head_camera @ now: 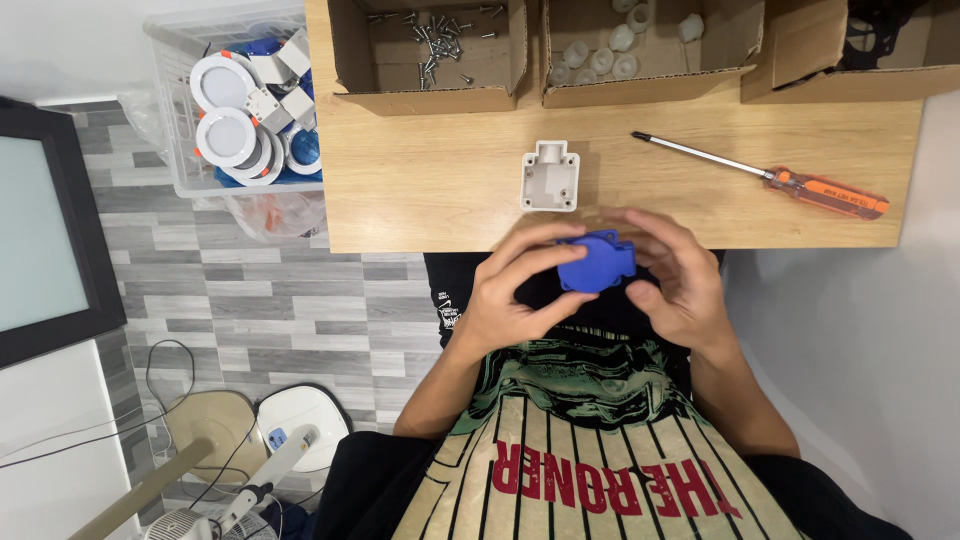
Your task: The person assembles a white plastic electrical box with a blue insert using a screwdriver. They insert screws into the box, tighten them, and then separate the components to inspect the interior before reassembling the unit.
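Wooden table (pixel 450 190), brown cardboard boxes (pixel 430 50) along back, both hands (pixel 600 285) pinching blue socket (pixel 597 262)

A light wooden table (pixel 440 190) over a grey plank floor (pixel 250 310).
White walls flank the scene on both sides. A dark-framed panel (pixel 45 230) with a pale surface leans at the left. Cables (pixel 160 380) trail across the floor near a round beige base (pixel 215 420). The light is soft and even.
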